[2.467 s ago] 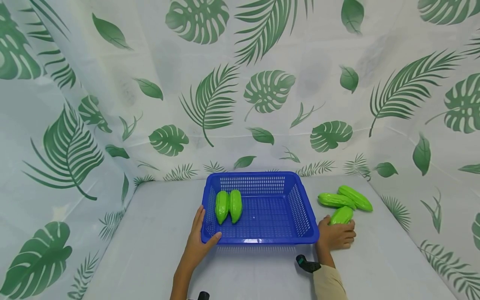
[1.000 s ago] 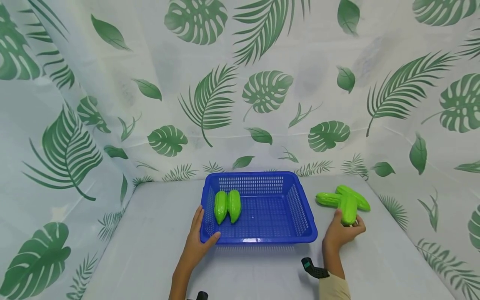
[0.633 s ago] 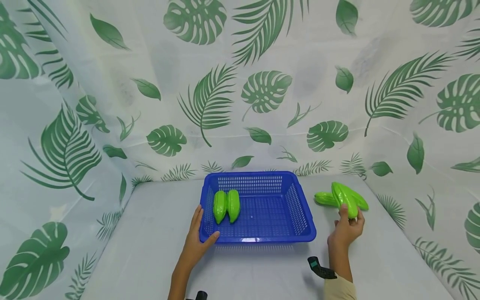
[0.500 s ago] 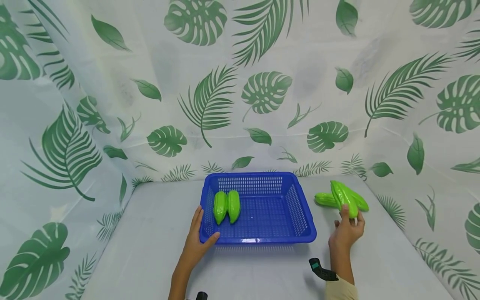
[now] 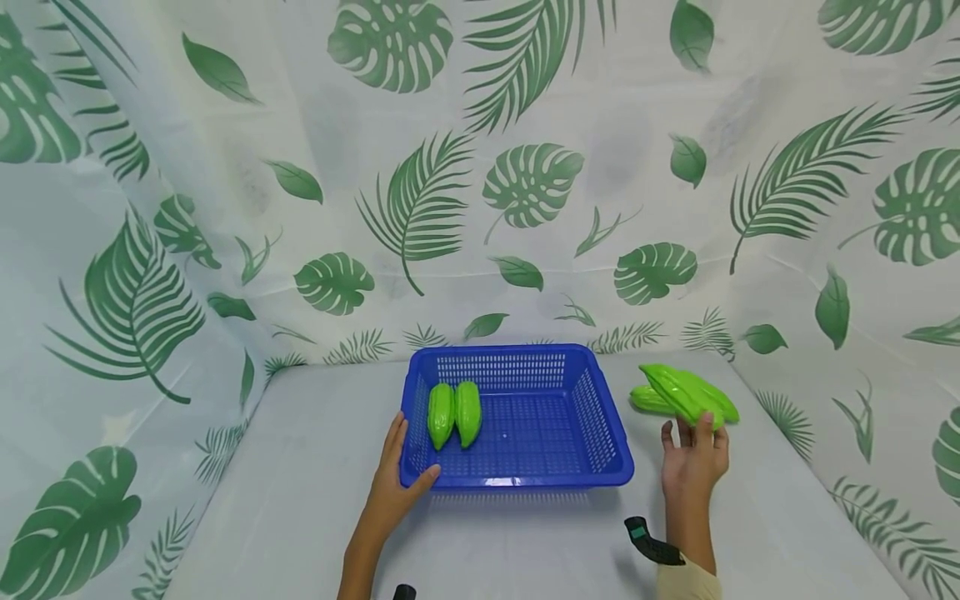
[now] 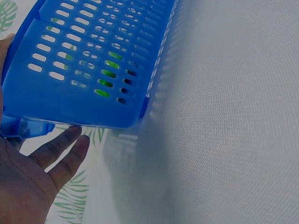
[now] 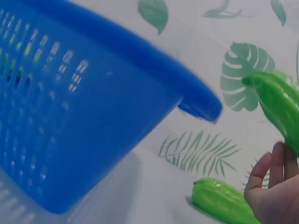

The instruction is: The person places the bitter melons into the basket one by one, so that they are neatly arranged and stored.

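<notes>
My right hand [image 5: 693, 471] pinches the near end of a bright green, ridged bitter gourd [image 5: 675, 392] between thumb and fingers. The gourd is raised, its pointed end aimed up and left; the right wrist view shows this held gourd [image 7: 280, 100] too. Beneath it, partly covered, lie two more gourds, one to the left [image 5: 647, 400] and one to the right [image 5: 727, 406]. A blue perforated basket [image 5: 517, 481] stands left of them, with two gourds [image 5: 441, 417] side by side at its left. My left hand [image 5: 390, 492] rests against its front left corner, fingers straight, thumb at the rim.
The basket stands on a white-covered table [image 5: 300, 467]. Leaf-printed white cloth [image 5: 450, 308] hangs behind and along both sides. Each wrist carries a black device, such as the right wrist camera [image 5: 652, 546]. The basket's right wall lies between the held gourd and the basket floor.
My right hand has taken hold of the nearest gourd on the right, lifted it, and turned its pointed end up and leftward. The left hand and basket keep their place.
</notes>
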Motion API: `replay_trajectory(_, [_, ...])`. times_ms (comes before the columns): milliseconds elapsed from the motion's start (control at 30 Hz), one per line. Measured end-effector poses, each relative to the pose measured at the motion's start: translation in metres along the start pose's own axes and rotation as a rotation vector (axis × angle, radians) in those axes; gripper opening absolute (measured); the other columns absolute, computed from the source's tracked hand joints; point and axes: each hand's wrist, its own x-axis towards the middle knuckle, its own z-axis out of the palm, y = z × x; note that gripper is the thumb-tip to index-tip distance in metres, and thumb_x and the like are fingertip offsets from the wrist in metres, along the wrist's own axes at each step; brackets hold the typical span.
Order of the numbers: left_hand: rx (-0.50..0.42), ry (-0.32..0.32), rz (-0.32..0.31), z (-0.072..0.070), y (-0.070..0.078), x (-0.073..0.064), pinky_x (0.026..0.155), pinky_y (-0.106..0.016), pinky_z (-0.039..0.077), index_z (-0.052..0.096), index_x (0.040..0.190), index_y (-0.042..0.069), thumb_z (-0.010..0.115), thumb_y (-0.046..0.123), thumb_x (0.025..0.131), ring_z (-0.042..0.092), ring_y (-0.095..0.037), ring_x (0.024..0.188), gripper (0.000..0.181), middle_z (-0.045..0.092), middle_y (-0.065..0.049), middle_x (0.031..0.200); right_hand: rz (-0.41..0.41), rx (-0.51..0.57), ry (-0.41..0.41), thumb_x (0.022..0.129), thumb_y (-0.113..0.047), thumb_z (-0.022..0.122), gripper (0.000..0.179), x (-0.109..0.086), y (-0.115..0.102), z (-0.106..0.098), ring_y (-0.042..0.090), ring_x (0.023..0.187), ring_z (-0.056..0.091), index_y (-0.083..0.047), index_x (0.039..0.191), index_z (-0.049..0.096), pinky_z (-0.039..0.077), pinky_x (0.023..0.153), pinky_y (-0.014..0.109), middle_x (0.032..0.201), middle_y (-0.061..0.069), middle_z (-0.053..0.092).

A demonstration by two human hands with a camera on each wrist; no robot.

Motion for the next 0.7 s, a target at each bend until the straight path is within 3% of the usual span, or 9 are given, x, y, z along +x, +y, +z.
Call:
replay_trajectory(200, [0.005,0.003,0.002,0.0004,0.0002,0.0002,0.117,-0.059,0.018,0.015,0.157,0.01,0.07,0.034,0.088,0.01,-0.035,0.152,0.091,0.006,-0.001,0.166,0.119,0.166,-0.005,0.095,-0.021,0.063,0.032,0.0017,-0.0042,-0.0004,0.024,0.096,0.056,-0.01,0.123,0.054,0.048,0.083,0.039,0.105,0.012,0.062])
replay_trajectory(367, [0.011,0.001,0.001,-0.0003,0.0001,0.0001,0.118,-0.058,0.017,0.015,0.157,0.01,0.07,0.036,0.088,0.01,-0.035,0.152,0.092,0.006,-0.002,0.166,0.218,0.284,-0.114,0.1,-0.036,0.051,0.045,-0.0017,-0.0062,-0.0049,0.021,0.121,0.052,-0.022,0.142,0.046,0.037,0.106,0.045,0.134,0.007,0.052])
replay_trajectory(467, [0.01,0.0,-0.002,-0.0006,0.0006,0.0,0.118,-0.058,0.017,0.015,0.157,0.01,0.069,0.037,0.088,0.01,-0.035,0.152,0.092,0.006,-0.002,0.166,0.251,0.342,-0.179,0.101,-0.04,0.045,0.047,-0.0027,-0.0068,-0.0061,0.023,0.132,0.047,-0.025,0.146,0.039,0.031,0.115,0.049,0.143,0.006,0.044])
replay_trajectory(567, [0.008,0.003,-0.003,-0.0008,0.001,-0.0002,0.118,-0.058,0.018,0.015,0.157,0.01,0.07,0.036,0.088,0.01,-0.035,0.152,0.092,0.007,-0.002,0.166,0.29,0.372,-0.208,0.101,-0.045,0.04,0.048,-0.0024,-0.0073,-0.0057,0.026,0.122,0.052,-0.022,0.143,0.037,0.036,0.112,0.048,0.13,0.01,0.051])
replay_trajectory(700, [0.006,0.008,0.001,-0.0008,0.0016,-0.0002,0.118,-0.058,0.018,0.016,0.157,0.009,0.07,0.034,0.088,0.01,-0.036,0.152,0.091,0.007,-0.003,0.166,0.3,0.28,-0.237,0.099,-0.052,0.037,0.054,-0.0011,-0.0076,-0.0021,0.028,0.1,0.055,-0.018,0.141,0.033,0.046,0.092,0.043,0.109,0.015,0.056])
